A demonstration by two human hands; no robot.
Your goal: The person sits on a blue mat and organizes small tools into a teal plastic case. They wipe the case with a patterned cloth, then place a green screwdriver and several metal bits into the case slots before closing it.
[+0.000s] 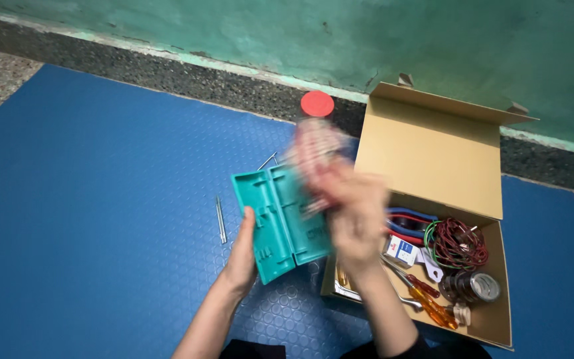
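Hands work over a blue studded floor mat [101, 199], seen from the head camera. Left hand [242, 256] grips the near-left edge of an open teal plastic case [280, 219], thumb on its inner side, holding it tilted above the mat. Right hand [357, 219] is blurred just right of the case; whether it is closed on something I cannot tell. A jar with red lid [317, 106] stands far behind. Two thin metal rods [220, 219] lie on the mat left of the case. To the right an open cardboard box [433, 153] holds red wire coil [460, 242], orange screwdrivers [430, 302] and tape roll [479, 286]. I think keeping the case level would stop small parts from sliding out.
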